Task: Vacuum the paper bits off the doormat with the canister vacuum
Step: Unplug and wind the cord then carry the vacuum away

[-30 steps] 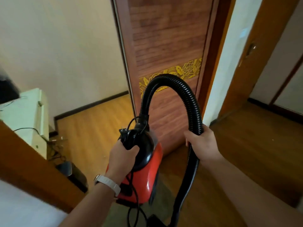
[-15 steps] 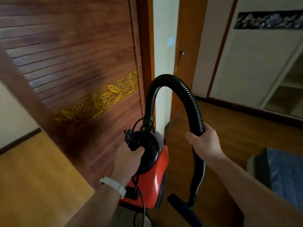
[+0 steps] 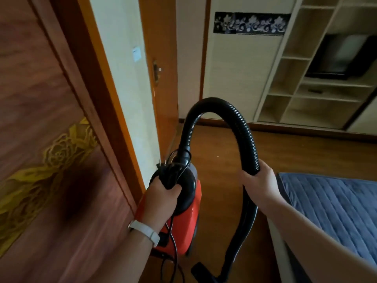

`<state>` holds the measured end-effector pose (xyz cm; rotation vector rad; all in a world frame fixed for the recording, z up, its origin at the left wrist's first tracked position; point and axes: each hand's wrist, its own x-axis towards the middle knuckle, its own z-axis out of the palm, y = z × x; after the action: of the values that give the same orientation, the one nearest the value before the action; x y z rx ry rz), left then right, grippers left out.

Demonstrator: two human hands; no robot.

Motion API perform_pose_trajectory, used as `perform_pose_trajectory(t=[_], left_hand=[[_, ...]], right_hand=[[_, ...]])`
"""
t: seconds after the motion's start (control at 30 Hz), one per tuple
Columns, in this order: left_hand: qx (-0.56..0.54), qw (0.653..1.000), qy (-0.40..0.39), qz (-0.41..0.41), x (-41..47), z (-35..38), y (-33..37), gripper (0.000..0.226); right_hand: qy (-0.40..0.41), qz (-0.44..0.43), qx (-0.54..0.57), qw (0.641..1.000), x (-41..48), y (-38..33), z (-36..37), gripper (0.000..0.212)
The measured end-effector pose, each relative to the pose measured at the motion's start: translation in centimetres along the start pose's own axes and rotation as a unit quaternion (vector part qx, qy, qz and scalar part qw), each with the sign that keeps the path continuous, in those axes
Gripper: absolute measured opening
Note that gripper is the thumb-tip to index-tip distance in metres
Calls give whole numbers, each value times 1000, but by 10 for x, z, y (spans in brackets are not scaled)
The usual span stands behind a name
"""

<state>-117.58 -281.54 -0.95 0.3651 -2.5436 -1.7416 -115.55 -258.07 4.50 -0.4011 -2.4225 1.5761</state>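
Observation:
I carry a red canister vacuum (image 3: 186,225) off the floor in front of me. My left hand (image 3: 161,199) grips its black top handle together with the bundled power cord and plug (image 3: 163,166). The ribbed black hose (image 3: 242,127) arches up from the canister and down to the right, where my right hand (image 3: 259,180) is closed around it. The black nozzle (image 3: 201,271) hangs low near the bottom edge. No doormat with paper bits is in view.
A dark wooden door with a gold flower carving (image 3: 47,160) is close on my left. Ahead is a wood floor (image 3: 216,152), a doorway frame (image 3: 157,78) and open shelving (image 3: 318,82). A blue quilted mattress (image 3: 334,205) lies low on the right.
The view has swung to the right past the carved door, bringing the shelving and blue mattress into sight. Both hands keep the same grip on the vacuum and hose.

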Motion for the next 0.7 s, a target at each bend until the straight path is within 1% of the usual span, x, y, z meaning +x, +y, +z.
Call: perform_pose_trajectory(t=[0.07, 0.2, 0.3, 0.37, 0.53, 0.7], left_hand=[[5, 1000, -9, 11, 26, 14, 13, 11], [29, 998, -34, 46, 72, 50, 35, 18], [30, 997, -48, 48, 106, 85, 46, 14], [35, 997, -56, 36, 129, 111, 51, 13], [53, 997, -57, 20, 186, 183, 74, 20], [59, 996, -63, 22, 240, 244, 114, 17]], right_hand=[[22, 10, 1, 1000, 21, 2, -5, 18], [44, 31, 7, 999, 67, 15, -14, 21], [61, 39, 19, 997, 110, 30, -19, 21], [65, 44, 37, 996, 142, 42, -23, 21], [60, 64, 79, 993, 233, 66, -40, 18], [46, 79, 103, 991, 320, 77, -75, 16]])
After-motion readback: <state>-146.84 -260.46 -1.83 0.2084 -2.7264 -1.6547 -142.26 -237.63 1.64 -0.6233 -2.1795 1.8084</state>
